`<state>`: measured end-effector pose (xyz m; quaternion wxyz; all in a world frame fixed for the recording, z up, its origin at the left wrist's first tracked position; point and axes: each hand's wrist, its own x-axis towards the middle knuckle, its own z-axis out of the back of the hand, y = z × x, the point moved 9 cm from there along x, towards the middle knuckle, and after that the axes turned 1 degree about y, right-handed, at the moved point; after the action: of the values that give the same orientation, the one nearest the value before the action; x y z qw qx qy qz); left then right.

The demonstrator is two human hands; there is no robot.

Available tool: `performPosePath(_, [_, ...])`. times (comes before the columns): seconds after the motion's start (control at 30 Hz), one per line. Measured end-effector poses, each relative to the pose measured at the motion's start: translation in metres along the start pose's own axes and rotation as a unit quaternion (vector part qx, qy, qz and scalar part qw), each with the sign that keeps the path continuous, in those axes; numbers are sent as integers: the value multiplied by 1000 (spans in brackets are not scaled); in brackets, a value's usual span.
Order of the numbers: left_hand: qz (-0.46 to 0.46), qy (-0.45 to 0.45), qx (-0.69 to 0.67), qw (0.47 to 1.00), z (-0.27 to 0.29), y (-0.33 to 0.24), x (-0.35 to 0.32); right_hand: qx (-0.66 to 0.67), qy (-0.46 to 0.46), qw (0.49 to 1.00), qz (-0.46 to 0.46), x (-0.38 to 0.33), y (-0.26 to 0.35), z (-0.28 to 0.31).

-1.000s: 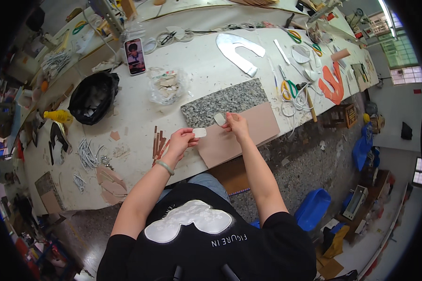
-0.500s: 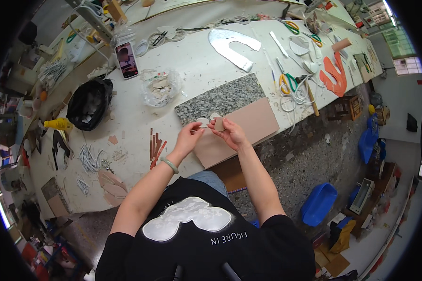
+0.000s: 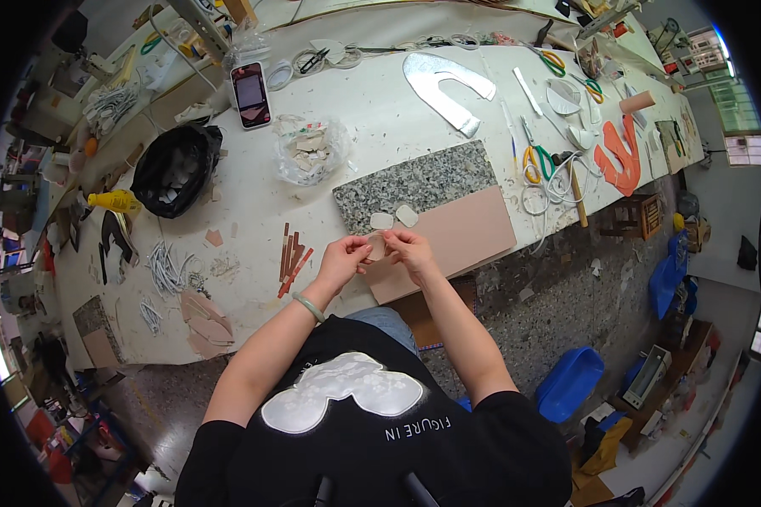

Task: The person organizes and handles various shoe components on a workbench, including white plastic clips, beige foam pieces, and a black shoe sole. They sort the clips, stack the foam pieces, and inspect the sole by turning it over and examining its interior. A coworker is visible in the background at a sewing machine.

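Between my two hands is a small beige leather-like piece (image 3: 376, 247), pinched at its edges. My left hand (image 3: 345, 260) has its fingertips closed on the piece's left side. Opposite it, the fingertips of my right hand (image 3: 411, 253) grip the other side. Just beyond my fingers, a white rounded piece (image 3: 381, 221) and a second white rounded piece (image 3: 407, 215) lie side by side on the speckled granite slab (image 3: 431, 175). A flat pinkish-beige board (image 3: 473, 224) adjoins the slab on its near side and extends under my hands.
Reddish-brown strips (image 3: 291, 258) lie left of my hands. Farther off are a plastic bag of scraps (image 3: 310, 152), a black-lined bin (image 3: 176, 173), a phone (image 3: 251, 95) and a silver curved sheet (image 3: 440, 84). Scissors (image 3: 537, 160), cords and a hammer-like handle (image 3: 578, 194) lie right.
My left hand has moved from a white piece to the beige piece, which my right hand alone held before. Both white pieces now lie in plain sight. The whole view has shifted slightly.
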<state>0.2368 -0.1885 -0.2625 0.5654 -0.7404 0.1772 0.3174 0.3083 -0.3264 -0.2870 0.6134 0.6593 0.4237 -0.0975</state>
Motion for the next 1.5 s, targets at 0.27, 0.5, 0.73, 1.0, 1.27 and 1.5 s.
performPosePath(0.27, [-32, 6, 209, 977, -3, 5, 18, -450, -286, 791, 299, 4, 61, 46])
performPosePath(0.5, [-149, -61, 341, 926, 12, -7, 40, -401, -225, 873, 164, 25, 49, 48])
performPosePath(0.73, [-208, -89, 381, 896, 16, -28, 57, -387, -226, 843, 299, 36, 51, 39])
performPosePath(1.0, [-305, -108, 316, 892, 8, -50, 71, -400, -297, 816, 293, 38, 76, 58])
performPosePath(1.27, [-250, -139, 243, 927, 54, -32, 12, -468, -168, 789, 361, 19, 64, 18])
performPosePath(1.5, [-175, -230, 314, 904, 122, 16, -69, -456, -128, 814, 335, 18, 61, -23])
